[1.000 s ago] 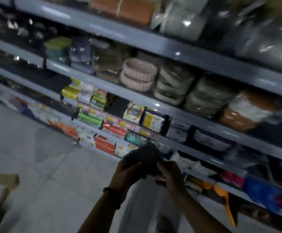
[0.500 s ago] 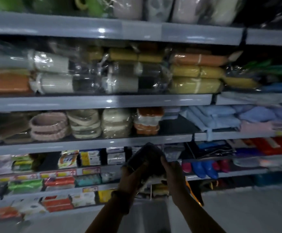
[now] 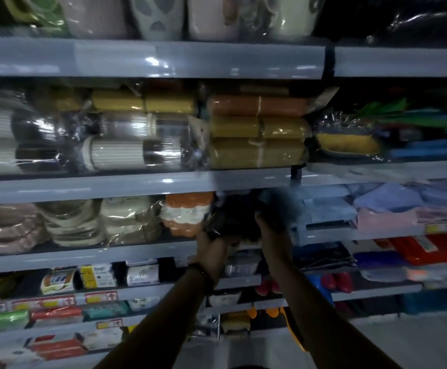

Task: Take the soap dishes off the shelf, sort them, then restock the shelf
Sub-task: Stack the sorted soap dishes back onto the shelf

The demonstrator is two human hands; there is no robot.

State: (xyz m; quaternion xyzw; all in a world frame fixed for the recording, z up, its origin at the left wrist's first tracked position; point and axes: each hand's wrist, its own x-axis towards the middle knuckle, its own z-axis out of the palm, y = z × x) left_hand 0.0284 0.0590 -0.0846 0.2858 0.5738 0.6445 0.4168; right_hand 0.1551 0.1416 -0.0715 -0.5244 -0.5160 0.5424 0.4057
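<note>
Dim shop; grey shelves (image 3: 150, 58) hold wrapped goods. At frame centre the left hand (image 3: 211, 246) and right hand (image 3: 270, 227) grasp a dark soap dish pack (image 3: 233, 217) at the middle shelf (image 3: 84, 255), just beside an orange-white pack (image 3: 187, 214).

We see the scene through one wide-angle camera on the person's head. It faces the shelf unit (image 3: 137, 186) almost straight on, tilted a little down, and stands near it: the rows fill the frame. The left forearm (image 3: 163, 315) and the right forearm (image 3: 310, 315) enter from the bottom edge.
</note>
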